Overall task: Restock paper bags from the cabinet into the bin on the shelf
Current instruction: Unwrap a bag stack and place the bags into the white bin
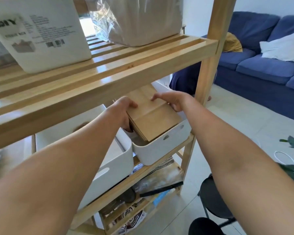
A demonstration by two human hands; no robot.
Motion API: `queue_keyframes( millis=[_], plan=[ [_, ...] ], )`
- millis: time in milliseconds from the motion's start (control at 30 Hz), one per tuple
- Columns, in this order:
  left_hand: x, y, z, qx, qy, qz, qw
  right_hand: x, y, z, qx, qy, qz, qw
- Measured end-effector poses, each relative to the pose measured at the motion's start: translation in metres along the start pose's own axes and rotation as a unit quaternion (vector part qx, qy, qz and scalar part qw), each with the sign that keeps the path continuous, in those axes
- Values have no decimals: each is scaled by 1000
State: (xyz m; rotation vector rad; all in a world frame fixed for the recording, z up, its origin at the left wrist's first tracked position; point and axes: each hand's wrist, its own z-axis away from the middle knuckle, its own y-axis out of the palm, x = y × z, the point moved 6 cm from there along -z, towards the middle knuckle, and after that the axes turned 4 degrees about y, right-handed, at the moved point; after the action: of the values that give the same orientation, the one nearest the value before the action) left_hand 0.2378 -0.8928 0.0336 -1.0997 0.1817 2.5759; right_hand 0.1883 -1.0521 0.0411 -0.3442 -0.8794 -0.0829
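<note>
Head view: left hand (124,112) and right hand (171,100) both grip one stack of brown paper bags (153,116), tilted into one of two white bins (161,150) on a wooden shelf (159,167).

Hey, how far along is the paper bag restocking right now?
A stack of paper bags already sits tilted in the white bin on the middle shelf. In hand: the left hand and right hand grip its sides. Left: settling it flat. Any bags remaining in the cabinet are out of view.
</note>
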Motion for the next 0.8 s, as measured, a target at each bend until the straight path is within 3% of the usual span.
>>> queue_keyframes(
  millis=[300, 400, 467, 567, 667, 733, 800],
  plan=[
    [32, 6, -15, -42, -48, -27, 998, -28, 11, -34, 11, 43, 28, 999],
    [28, 4, -17, -49, -16, -72, 996, -28, 15, -38, 24, 50, 39, 998],
    [12, 4, -20, -54, 61, -140, 987, -29, 17, -38, 29, 55, 38, 997],
    [-21, -6, -15, -142, 199, -322, 915, -27, 20, -40, 31, 51, 37, 998],
    [-36, -28, -6, -196, 283, -506, 791, -20, 33, -36, 26, 50, 42, 998],
    [-31, -32, -11, -181, 314, -582, 728, -21, 34, -38, 20, 56, 51, 997],
    [-19, -34, -20, -141, 320, -623, 700, -23, 35, -40, 17, 65, 61, 996]
  ],
)
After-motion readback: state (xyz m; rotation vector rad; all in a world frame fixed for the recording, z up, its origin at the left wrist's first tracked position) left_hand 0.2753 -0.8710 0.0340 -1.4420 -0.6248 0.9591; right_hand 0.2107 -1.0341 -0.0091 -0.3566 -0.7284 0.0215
